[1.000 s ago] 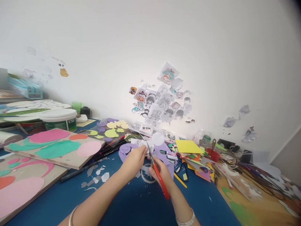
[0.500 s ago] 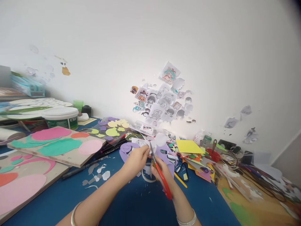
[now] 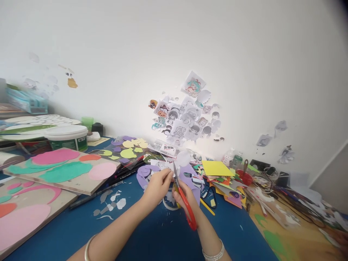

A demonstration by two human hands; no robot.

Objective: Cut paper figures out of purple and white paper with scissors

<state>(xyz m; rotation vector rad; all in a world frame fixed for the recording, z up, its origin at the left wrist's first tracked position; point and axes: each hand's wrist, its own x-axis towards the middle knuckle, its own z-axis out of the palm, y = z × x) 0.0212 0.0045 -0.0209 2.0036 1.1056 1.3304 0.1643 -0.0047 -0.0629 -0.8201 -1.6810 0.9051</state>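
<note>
Near the middle of the blue table, my right hand (image 3: 186, 195) grips red-handled scissors (image 3: 187, 206), their blades pointing up and away from me. Between finger and thumb, my left hand (image 3: 159, 185) pinches a small white paper piece (image 3: 176, 170) by its lower edge. The blades lie against this paper; whether they are parted is hard to tell. Purple paper (image 3: 191, 177) with cut-out holes lies behind and below both hands. A white ring-shaped strip (image 3: 169, 206) shows under my hands, partly hidden.
Coloured paper sheets (image 3: 217, 170) are stacked to the right. Boards with pink and green paper shapes (image 3: 65, 170) lie left, before a white-lidded tub (image 3: 66, 137). White scraps (image 3: 114, 201) and pens (image 3: 98, 194) lie left of my arms. Cut-out drawings (image 3: 187, 119) cover part of the wall.
The view has shifted slightly, so the scene sits a little further left. Both hands keep their hold on the paper and the scissors, almost unmoved.
</note>
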